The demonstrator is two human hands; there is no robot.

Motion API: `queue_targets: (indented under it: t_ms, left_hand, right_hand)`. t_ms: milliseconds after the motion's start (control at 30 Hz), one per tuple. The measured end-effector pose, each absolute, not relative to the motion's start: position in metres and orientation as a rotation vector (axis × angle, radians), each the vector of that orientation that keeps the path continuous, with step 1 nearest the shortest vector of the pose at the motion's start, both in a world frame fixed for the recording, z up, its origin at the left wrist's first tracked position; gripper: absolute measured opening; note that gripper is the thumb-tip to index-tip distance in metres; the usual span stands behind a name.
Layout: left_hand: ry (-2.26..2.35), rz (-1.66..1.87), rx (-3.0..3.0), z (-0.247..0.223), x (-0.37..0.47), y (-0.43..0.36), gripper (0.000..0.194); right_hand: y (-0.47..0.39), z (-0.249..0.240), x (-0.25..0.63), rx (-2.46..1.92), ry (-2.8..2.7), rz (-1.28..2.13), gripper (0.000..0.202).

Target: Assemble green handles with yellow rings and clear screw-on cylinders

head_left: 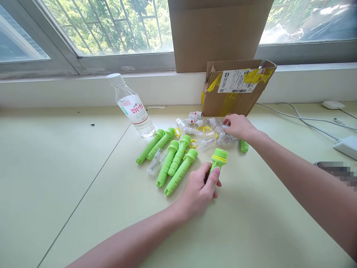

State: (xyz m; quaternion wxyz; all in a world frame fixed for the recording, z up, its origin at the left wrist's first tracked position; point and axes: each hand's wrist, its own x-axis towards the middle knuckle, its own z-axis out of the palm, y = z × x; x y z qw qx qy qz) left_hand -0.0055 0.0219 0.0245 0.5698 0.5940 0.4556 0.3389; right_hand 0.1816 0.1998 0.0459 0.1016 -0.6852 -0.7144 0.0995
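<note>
My left hand (201, 188) is wrapped round a green threaded plastic handle (219, 155), which stands upright with a yellow ring round its neck. My right hand (240, 125) reaches into the pile by the box, its fingers bent together over a small whitish piece that they mostly hide. Clear ribbed plastic covers (206, 142) lie beside those fingers, with white pieces with red spots (198, 123) to their left. Several more green handles (181, 172) lie left of my left hand. Loose yellow rings (193, 143) are scattered between. Another green handle (244, 146) shows partly under my right wrist.
A tilted-looking water bottle (134, 108) stands behind the handles at left. An open cardboard box (231, 95) stands against the window sill. White cables (301, 118) and a white power block (346, 147) lie at the right on the pale table (69, 156).
</note>
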Motion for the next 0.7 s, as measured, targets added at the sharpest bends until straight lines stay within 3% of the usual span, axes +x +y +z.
queue_targets:
  t_ms: [133,367,533,700]
  left_hand:
    - [1.072,0.793,1.396,0.024,-0.005,0.022,0.037]
    - [1.074,0.784,1.421,0.024,-0.006,0.022,0.039]
    - [1.087,0.798,1.446,0.025,-0.006,0.022,0.04]
    - [1.09,0.816,1.472,0.026,-0.004,0.022,0.038]
  right_hand:
    - [0.202,0.047,0.179,-2.035,-2.077,0.266,0.042]
    - [0.165,0.063,0.178,-1.694,-1.88,0.132,0.038]
    - [0.111,0.073,0.167,-1.393,-1.571,0.516,0.059]
    - [0.075,0.067,0.157,-1.175,-1.36,0.957,0.055]
